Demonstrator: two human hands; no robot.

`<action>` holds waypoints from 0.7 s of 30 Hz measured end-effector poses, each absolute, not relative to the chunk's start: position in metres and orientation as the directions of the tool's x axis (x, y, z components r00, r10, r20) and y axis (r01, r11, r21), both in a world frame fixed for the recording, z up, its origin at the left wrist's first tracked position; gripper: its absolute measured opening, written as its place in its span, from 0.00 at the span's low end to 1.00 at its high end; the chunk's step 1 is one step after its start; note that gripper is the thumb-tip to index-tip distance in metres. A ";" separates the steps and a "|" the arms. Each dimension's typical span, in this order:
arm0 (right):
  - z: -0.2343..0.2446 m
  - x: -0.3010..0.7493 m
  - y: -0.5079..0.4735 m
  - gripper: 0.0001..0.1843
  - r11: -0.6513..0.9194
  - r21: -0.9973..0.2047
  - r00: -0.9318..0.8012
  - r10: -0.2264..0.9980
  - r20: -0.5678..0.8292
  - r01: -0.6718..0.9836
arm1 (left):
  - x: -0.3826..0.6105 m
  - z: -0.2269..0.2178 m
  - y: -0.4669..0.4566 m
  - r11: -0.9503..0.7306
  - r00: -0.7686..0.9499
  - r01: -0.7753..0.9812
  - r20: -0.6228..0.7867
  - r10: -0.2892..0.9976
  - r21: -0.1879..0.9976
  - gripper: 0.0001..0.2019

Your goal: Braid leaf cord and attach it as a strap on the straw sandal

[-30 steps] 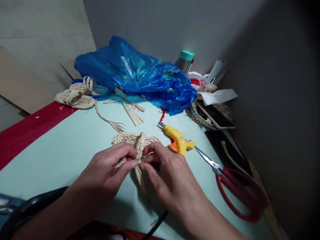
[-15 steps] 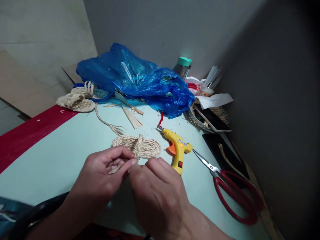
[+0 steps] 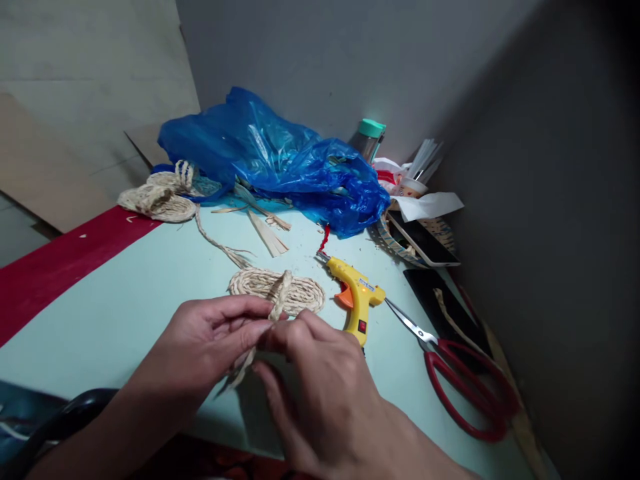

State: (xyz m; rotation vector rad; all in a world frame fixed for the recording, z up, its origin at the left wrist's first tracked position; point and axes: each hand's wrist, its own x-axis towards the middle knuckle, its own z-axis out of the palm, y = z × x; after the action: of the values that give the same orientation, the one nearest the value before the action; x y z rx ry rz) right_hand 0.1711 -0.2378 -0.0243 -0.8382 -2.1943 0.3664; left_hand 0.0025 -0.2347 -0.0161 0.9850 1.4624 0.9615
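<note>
A braided straw cord (image 3: 281, 299) crosses over an oval mat of coiled straw braid (image 3: 305, 294) on the table. My left hand (image 3: 205, 347) pinches the cord between thumb and fingers just in front of the mat. Loose strands (image 3: 244, 369) hang below that pinch. My right hand (image 3: 320, 380) meets the left at the cord, its curled fingers on the straw and its thumb apart, lower down. The fingertips partly hide what they grip. To the right of the mat lies a yellow glue gun (image 3: 356, 293) with an orange trigger.
Red-handled scissors (image 3: 425, 340) lie at the right, by a black flat piece (image 3: 450, 313). A blue plastic bag (image 3: 280, 160), a bottle (image 3: 369, 137) and a basket (image 3: 387, 237) holding a phone (image 3: 425, 240) stand behind. Woven straw slippers (image 3: 165, 200) sit at the back left.
My right hand has rolled and its thumb has swung away from its fingers, below the cord. Loose strands now show under my left hand. The view has shifted slightly.
</note>
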 end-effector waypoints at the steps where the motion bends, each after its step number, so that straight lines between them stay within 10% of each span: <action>1: -0.020 0.173 -0.237 0.00 0.692 -0.581 -0.459 0.721 0.520 0.429 | 0.002 -0.017 -0.236 0.328 -0.067 0.068 -0.324 0.944 0.942 0.14; 9: -0.005 0.176 -0.219 0.12 0.108 -0.949 -0.412 0.911 -0.024 0.295 | 0.015 -0.017 -0.245 0.133 -0.079 -0.010 -0.133 0.988 0.991 0.17; 21: -0.011 0.172 -0.220 0.11 0.050 -0.976 -0.306 0.952 -0.018 0.214 | 0.017 -0.017 -0.248 0.218 -0.090 0.074 -0.211 0.973 0.973 0.11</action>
State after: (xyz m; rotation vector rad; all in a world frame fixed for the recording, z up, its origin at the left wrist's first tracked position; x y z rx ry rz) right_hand 0.1725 -0.2198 -0.0110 -1.1959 -1.6156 1.3104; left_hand 0.0170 -0.2481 -0.0168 1.0665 1.4250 1.0637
